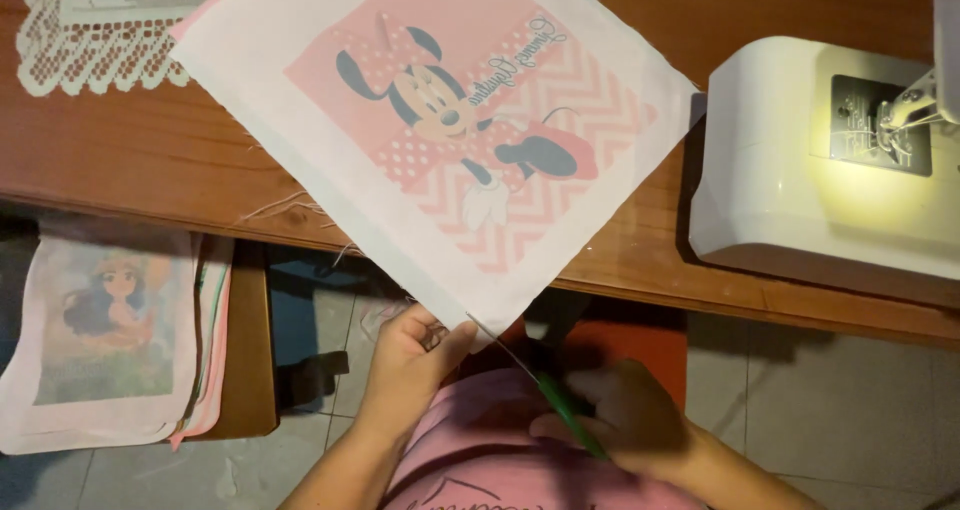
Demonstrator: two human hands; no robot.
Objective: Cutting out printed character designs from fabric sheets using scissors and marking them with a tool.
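Scissors gripped by right hand, blades pointing up-left at fabric square, corner pinched by left hand

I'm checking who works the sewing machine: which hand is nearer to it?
Right. The right hand, holding green-handled scissors, is below the sewing machine and nearer to it; the left hand pinches the printed cloth farther left.

Below the worktop edge, the person wears a pink top with dark line print; both forearms are bare, sleeveless.
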